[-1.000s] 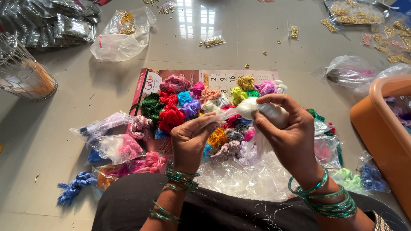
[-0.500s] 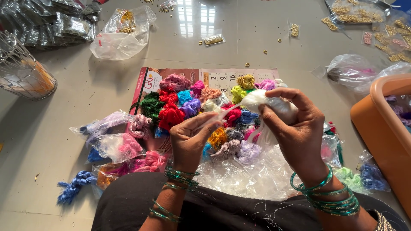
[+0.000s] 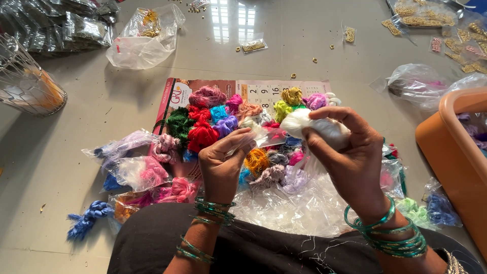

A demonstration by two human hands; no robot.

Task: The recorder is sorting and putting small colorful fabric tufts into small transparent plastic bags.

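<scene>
2 hands meet above a heap of coloured thread bundles in the 1 head view. Right hand is closed around a white thread bundle, fingers curled over its top, held just above the heap's right half. Left hand pinches a small clear plastic bag by its edge, thumb against fingertips, the bag's other end touching the white bundle. Both wrists carry green bangles.

Judging from this, the bundle and bag are being brought together or apart; which, I cannot tell. Done well, the left pinch should keep the bag's mouth taut and wide, while the right hand keeps the bundle squeezed compact so loose strands don't snag on the plastic. More clear bags lie in the lap, and an orange tub sits to the right.
</scene>
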